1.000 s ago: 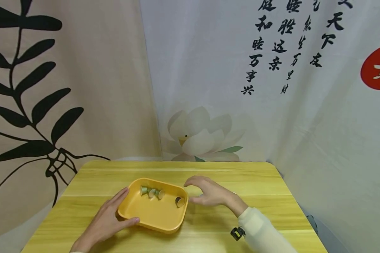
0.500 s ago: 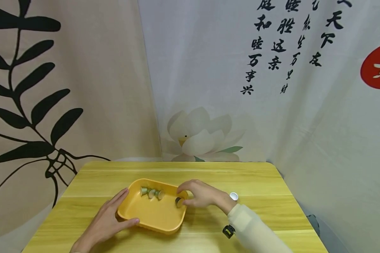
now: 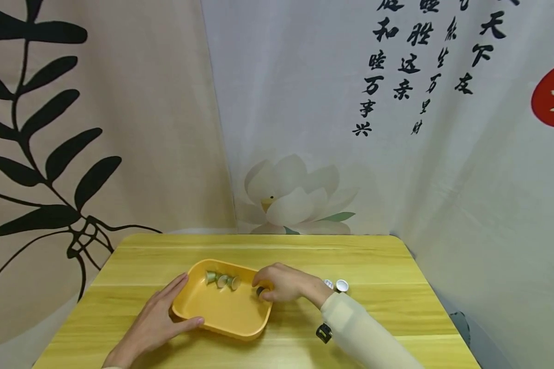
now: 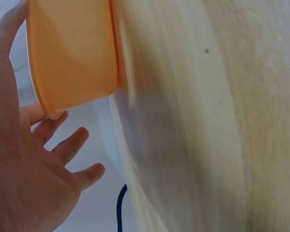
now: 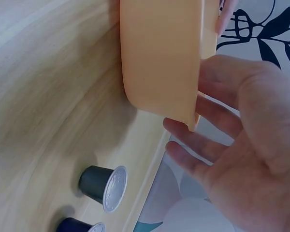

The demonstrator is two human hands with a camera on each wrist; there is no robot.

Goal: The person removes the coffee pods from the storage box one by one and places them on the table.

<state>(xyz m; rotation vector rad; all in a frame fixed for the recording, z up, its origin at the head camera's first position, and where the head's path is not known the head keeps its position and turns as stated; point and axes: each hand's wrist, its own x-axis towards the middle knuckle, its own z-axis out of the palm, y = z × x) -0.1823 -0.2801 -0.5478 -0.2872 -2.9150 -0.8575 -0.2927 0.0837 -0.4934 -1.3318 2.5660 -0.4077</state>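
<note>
Clearly, the pale backdrop point(image 3: 304, 102) is carrying black Chinese writing point(image 3: 376, 82), "和睦万事兴" being legible, and a cropped red oval point(image 3: 547, 97). On the desk point(image 3: 374, 261) a yellow tray point(image 3: 221, 307) is sitting. Both hands are working apart: the left hand point(image 3: 154, 312) is resting extended fingers along its side; the right hand point(image 3: 283, 283) is hanging over the opposite rim, at a dark capsule point(image 3: 259, 291), whether pinching it being unclear. Three green capsules point(image 3: 222, 281) are lying inside, visible only from the head; the right wrist view alone is revealing a dark-green capsule's body point(image 5: 94, 181) and a dark-blue one point(image 5: 73, 225) outside.
</note>
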